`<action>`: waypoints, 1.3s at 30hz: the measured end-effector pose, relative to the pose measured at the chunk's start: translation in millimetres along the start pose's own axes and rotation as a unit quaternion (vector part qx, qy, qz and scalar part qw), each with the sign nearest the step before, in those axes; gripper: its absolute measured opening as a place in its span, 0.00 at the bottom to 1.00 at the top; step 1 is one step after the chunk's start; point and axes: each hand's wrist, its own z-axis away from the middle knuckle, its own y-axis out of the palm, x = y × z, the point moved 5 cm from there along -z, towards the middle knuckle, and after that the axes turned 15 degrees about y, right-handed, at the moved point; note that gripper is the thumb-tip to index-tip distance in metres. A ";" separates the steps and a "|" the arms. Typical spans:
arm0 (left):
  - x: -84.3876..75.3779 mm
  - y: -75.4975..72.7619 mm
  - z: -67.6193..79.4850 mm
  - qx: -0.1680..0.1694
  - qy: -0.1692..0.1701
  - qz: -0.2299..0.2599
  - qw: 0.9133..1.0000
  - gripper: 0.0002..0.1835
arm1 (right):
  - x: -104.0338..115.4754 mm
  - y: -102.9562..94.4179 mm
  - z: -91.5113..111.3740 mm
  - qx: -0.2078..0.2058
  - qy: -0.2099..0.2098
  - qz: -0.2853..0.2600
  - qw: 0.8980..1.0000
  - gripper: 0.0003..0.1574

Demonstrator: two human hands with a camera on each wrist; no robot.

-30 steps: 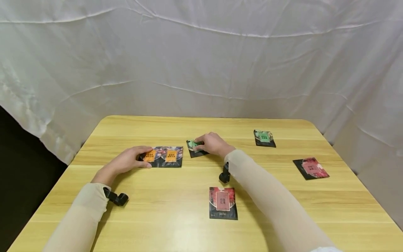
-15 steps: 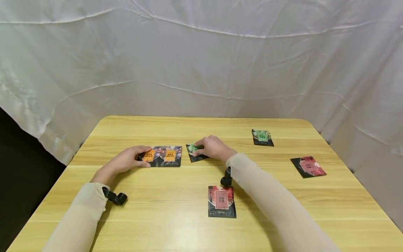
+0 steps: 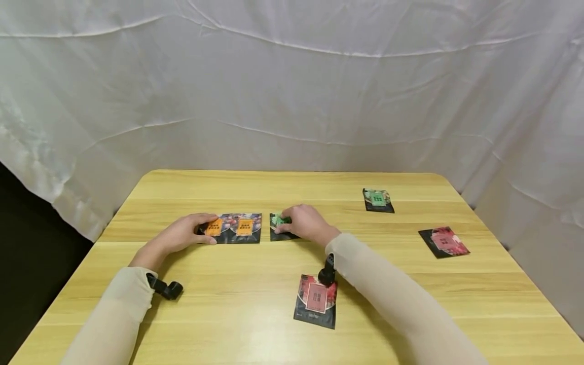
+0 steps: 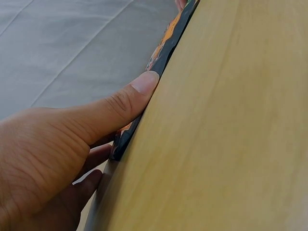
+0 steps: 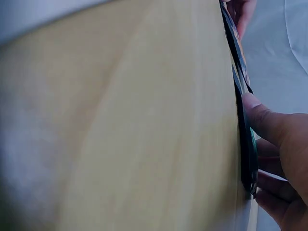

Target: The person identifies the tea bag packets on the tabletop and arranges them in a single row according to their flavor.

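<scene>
Two flat black sachets with orange labels lie side by side at the left of the table in the head view. My left hand (image 3: 181, 233) holds the left orange-labelled sachet (image 3: 213, 228), thumb at its near edge and fingers at the far side. The other orange-labelled sachet (image 3: 245, 227) adjoins it on the right. My right hand (image 3: 307, 223) grips a green-labelled sachet (image 3: 276, 234) on the table, covering its right part. A narrow gap separates this sachet from the orange pair. In the right wrist view, the thumb (image 5: 260, 113) touches its near edge.
A red-labelled sachet (image 3: 316, 302) lies near the front, partly under the black right wrist camera (image 3: 326, 275). Another green-labelled sachet (image 3: 378, 200) is at the back right, with a second red-labelled one (image 3: 444, 242) nearer the right edge. A pale curtain (image 3: 292, 91) hangs behind the table.
My right hand has drawn the green-labelled sachet nearer and turned it straight, level with the orange pair. The front red-labelled sachet has turned slightly clockwise. My left hand has stayed in place.
</scene>
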 end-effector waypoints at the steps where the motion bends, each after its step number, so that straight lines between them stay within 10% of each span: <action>1: 0.0 0.1 0.1 0.000 0.000 0.001 1.000 0.46 | 0.2 0.5 0.5 0.000 -0.001 -0.005 1.000 0.33; 39: 3.9 2.3 -0.6 0.001 -0.002 0.014 1.000 0.46 | 19.7 -2.8 5.3 0.023 -0.036 0.064 0.997 0.38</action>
